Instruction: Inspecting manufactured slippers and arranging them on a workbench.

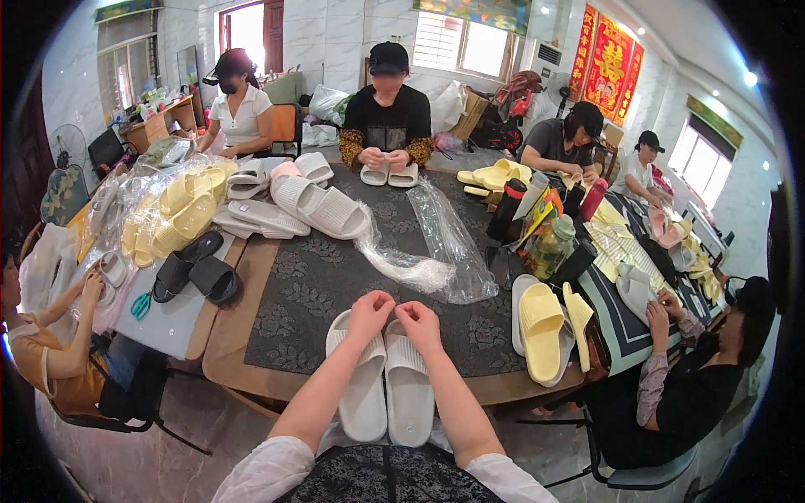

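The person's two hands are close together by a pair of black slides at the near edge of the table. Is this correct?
No: the head view shows light grey slides, not black ones. The left hand and right hand are close together by them, at the near edge of the table.

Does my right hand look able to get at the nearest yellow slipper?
Probably yes: mostly dark mat lies between the right hand and the yellow slipper, and nothing visible covers that slipper.
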`<state>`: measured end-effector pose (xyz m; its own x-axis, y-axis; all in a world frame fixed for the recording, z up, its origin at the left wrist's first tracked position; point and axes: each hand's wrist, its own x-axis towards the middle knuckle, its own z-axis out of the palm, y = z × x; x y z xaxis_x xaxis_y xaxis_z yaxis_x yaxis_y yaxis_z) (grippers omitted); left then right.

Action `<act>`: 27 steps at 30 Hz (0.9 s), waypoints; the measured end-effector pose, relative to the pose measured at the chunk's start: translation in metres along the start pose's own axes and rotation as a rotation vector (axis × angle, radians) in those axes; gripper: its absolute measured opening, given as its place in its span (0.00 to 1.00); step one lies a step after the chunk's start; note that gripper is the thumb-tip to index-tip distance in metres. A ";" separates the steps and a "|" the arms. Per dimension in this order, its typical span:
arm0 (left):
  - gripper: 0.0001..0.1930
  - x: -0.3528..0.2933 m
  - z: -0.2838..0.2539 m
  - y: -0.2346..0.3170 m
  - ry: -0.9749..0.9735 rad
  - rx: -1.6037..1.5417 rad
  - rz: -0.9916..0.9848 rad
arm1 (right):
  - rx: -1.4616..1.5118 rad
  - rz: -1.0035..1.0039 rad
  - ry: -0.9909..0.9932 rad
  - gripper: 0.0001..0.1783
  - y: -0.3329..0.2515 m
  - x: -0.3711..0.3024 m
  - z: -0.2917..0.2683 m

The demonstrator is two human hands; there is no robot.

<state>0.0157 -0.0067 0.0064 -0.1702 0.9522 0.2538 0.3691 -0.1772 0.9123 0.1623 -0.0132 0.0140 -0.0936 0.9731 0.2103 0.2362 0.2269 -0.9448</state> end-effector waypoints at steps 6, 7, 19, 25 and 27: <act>0.09 0.001 -0.003 -0.012 0.017 -0.146 -0.046 | 0.081 0.006 0.013 0.09 0.000 0.004 -0.005; 0.09 0.001 -0.006 -0.018 -0.006 -0.175 -0.062 | 0.082 0.004 0.010 0.09 0.000 0.004 -0.003; 0.06 -0.002 -0.009 -0.007 -0.193 -0.354 -0.072 | 0.150 0.028 0.003 0.08 0.010 0.004 -0.005; 0.06 -0.004 -0.011 -0.001 -0.243 -0.277 -0.064 | 0.172 0.043 -0.040 0.08 0.011 0.005 -0.006; 0.06 -0.004 -0.010 0.000 -0.234 -0.278 -0.074 | 0.164 0.031 -0.023 0.08 0.010 0.006 -0.005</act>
<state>0.0071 -0.0134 0.0083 0.0383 0.9903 0.1333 0.0958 -0.1364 0.9860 0.1691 -0.0053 0.0067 -0.1111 0.9780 0.1765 0.0781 0.1856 -0.9795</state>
